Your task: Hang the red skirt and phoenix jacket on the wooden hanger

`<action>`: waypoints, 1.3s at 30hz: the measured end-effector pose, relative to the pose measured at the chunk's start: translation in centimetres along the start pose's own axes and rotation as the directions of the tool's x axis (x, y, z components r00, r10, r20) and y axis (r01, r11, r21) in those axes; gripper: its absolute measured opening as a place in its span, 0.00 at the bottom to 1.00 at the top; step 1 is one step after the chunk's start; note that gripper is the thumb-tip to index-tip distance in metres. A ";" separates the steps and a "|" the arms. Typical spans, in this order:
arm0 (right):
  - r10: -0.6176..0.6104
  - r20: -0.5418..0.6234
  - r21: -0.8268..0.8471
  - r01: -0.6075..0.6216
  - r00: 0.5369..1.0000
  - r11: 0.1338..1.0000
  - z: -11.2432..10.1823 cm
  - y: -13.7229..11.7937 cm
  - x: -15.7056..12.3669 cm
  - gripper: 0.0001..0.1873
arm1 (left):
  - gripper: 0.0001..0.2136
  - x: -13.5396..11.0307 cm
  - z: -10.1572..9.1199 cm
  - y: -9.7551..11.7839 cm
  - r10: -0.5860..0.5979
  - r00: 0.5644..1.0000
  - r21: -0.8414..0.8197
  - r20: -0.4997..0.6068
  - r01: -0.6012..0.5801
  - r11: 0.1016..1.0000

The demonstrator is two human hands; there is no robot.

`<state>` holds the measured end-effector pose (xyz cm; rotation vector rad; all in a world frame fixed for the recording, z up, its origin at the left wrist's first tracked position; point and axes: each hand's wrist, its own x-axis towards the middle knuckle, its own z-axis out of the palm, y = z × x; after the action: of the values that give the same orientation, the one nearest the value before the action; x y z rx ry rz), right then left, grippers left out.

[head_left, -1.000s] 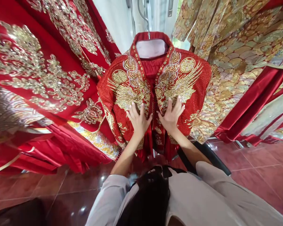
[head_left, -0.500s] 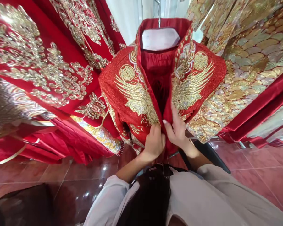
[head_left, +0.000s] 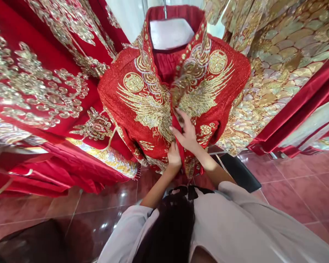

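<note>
A red jacket (head_left: 164,124) with gold embroidered wings, round emblems and a stand-up collar hangs on a hanger (head_left: 171,33) in front of me. Its front edges lie close together below the collar, with red lining showing at the neck. My left hand (head_left: 174,156) is closed on the lower part of the left front edge, fingertips curled into the cloth. Just above it, my right hand (head_left: 186,136) grips the right front edge, its thumb and index finger somewhat spread along it. Part of the right fingers is hidden in the cloth.
A red garment (head_left: 49,84) thick with crystal beadwork hangs at left. On the right hangs a gold scale-patterned garment (head_left: 285,69). A flat black object (head_left: 244,173) stands low at right above the reddish tiled floor (head_left: 287,193). Dark sheer material (head_left: 27,243) lies at lower left.
The jacket's two front edges have come closer together, the right panel shifting left. My right hand has moved up and left in view; my left hand keeps its hold lower down.
</note>
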<state>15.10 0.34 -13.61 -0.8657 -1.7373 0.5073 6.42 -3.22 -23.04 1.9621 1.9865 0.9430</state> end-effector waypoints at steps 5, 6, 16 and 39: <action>0.029 0.063 -0.061 -0.026 0.998 0.998 0.4 2.7 1.1 0.30 | 0.22 1.7 0.8 -1.5 -0.015 1.000 -0.159 -0.005 0.014 0.987; 0.067 0.087 -0.028 -0.064 0.994 0.998 0.3 3.3 0.1 0.31 | 0.22 1.5 1.0 -2.4 -0.063 0.998 -0.303 -0.002 0.059 0.951; 0.816 -0.015 0.459 -0.721 0.578 0.519 -1.0 10.9 -18.3 0.14 | 0.15 -5.3 3.6 -13.3 -0.537 0.759 -0.763 0.369 0.577 0.291; 0.905 0.057 0.726 -0.640 0.422 0.253 3.5 6.5 -17.3 0.21 | 0.10 -7.0 3.0 -6.8 -0.446 0.689 -0.799 0.572 0.590 -0.114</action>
<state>16.50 -8.35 -30.29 -1.1735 -0.4725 1.4515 3.11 -8.43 -31.19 0.3044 1.1268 1.2785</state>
